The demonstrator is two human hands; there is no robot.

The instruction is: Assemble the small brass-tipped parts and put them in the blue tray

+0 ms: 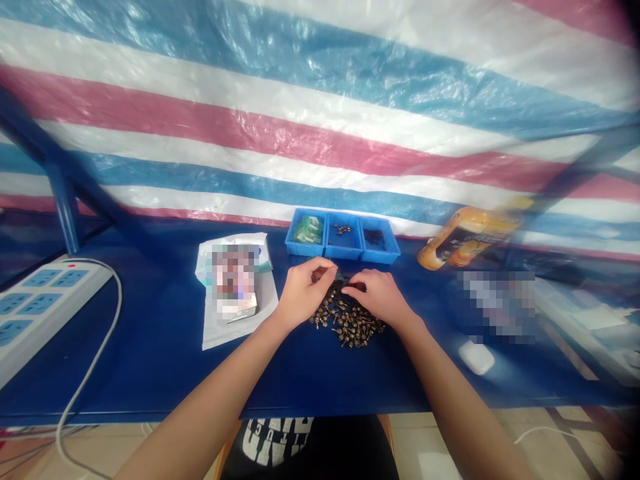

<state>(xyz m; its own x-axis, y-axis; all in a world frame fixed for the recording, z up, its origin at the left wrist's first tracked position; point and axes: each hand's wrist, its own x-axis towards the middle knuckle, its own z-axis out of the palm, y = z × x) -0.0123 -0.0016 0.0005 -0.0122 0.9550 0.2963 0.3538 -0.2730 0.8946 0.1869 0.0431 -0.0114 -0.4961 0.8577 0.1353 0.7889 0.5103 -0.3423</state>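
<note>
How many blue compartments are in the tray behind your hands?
3, side by side: the left compartment holds green-packed items, the middle compartment small brass-coloured parts, the right compartment dark parts. None look hidden.

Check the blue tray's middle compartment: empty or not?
Not empty: the middle compartment of the blue tray holds a few small dark metal parts on its floor; exactly what they are is too small to tell.

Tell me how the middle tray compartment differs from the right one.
The middle compartment holds a few scattered brass-coloured parts, while the right compartment holds a denser cluster of dark parts. The middle compartment's contents look lighter in colour than the right's. Both are sections of one blue plastic tray.
</note>
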